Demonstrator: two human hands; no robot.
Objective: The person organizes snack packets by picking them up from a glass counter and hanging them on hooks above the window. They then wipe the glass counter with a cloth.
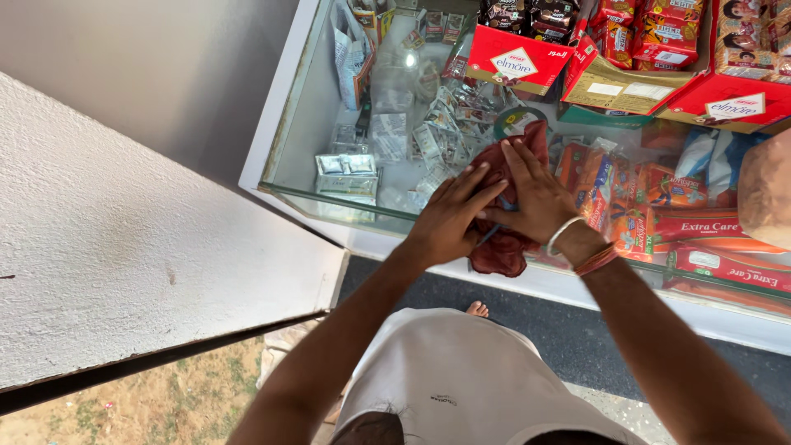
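On the glass worktop (pixel 329 198) | dark red cloth (pixel 504 247) bunched under both palms, pressed flat so it grips the pane | left hand (pixel 451 216) spread wide on it, right hand (pixel 535 198) overlapping, fingers splayed | sachets (pixel 437 136) and orange packets (pixel 610 194) lie beneath the glass | red cartons (pixel 515 59) behind.

The cloth (pixel 504 247) is a dark maroon red, with a scrap of blue showing at its middle. One wrist wears a white bangle (pixel 563 231) beside red-orange threads (pixel 596 260), and the shirt (pixel 449 375) is plain white. The cartons (pixel 517 59) are bright red, the packets (pixel 606 198) orange, the counter frame (pixel 288 91) white.
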